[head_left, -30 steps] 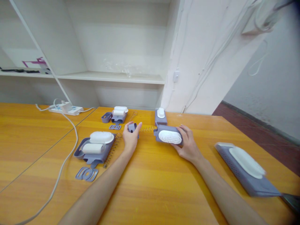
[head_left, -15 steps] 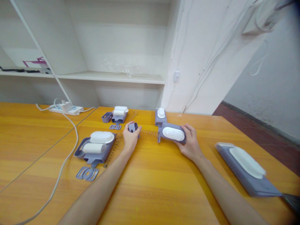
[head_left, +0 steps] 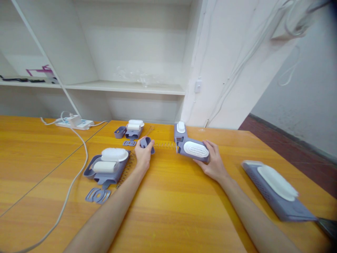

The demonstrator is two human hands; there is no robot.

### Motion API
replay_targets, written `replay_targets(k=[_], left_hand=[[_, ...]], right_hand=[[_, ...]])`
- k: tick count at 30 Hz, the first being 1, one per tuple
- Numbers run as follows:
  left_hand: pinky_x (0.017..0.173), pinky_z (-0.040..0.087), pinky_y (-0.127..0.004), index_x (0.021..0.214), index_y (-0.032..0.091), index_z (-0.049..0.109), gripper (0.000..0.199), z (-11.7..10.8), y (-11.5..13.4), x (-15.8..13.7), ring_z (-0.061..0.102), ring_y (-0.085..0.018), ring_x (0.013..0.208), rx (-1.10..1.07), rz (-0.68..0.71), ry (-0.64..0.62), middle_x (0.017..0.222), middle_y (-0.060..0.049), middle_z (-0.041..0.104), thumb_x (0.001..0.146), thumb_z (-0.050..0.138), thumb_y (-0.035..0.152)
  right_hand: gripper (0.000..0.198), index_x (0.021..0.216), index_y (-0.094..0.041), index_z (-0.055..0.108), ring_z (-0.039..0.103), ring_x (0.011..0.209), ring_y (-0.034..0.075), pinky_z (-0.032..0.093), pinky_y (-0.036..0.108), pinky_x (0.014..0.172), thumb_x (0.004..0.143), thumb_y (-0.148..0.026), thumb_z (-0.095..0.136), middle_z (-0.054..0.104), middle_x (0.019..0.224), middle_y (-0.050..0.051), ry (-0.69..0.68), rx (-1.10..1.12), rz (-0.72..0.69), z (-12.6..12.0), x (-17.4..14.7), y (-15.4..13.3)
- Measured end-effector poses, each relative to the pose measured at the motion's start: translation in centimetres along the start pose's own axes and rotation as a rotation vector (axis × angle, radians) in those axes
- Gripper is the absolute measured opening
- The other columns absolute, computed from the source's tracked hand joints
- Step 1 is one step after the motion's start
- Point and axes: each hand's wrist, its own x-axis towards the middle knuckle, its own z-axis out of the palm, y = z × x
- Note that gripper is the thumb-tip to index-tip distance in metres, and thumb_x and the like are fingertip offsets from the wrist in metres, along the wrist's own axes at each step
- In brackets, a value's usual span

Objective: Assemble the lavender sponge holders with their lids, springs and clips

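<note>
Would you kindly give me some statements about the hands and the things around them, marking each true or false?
1. The right hand holds a grey-purple case with a white oval pad. True.
2. The left hand is empty. False: it holds a small hollow part.
3. A coil spring shows between the two hands. True.
4. The power strip lies right of both hands. False: the power strip lies left of them.
5. Clear plastic lies on a shelf. True.

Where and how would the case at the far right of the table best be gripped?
I'd grip this case by its long sides, near mid-length, from above. It lies with the raised white pad on top, and its body is narrower across, so a crosswise grip should suit. The right hand is nearer, but holds a second case.
</note>
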Motion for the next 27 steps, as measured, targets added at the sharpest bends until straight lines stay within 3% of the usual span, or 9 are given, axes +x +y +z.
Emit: replay_targets(k=[16, 27], left_hand=[[0.062, 0.045, -0.023, 0.103, 0.017, 0.061, 0.05, 0.0, 0.9, -0.6, 0.054, -0.012, 0.07, 0.088, 0.073, -0.052, 0.086, -0.002, 0.06, 0.058, 0.073, 0.034], [0.07, 0.043, -0.026, 0.103, 0.018, 0.06, 0.043, 0.5, 1.7, -2.1, 0.055, -0.015, 0.074, 0.189, 0.156, -0.312, 0.086, -0.003, 0.062, 0.067, 0.067, 0.04]], right_hand=[[0.072, 0.137, -0.019, 0.03, 0.034, 0.127, 0.031, 0.032, 0.052, 0.106, 0.076, -0.034, 0.063, 0.035, 0.134, 0.016, -0.13, -0.062, -0.15, -0.2, 0.0, -0.8], [0.072, 0.138, -0.02, 0.029, 0.035, 0.127, 0.032, 0.034, 0.053, 0.104, 0.077, -0.036, 0.063, 0.035, 0.134, 0.016, -0.142, -0.068, -0.168, 0.2, -0.1, -1.4]])
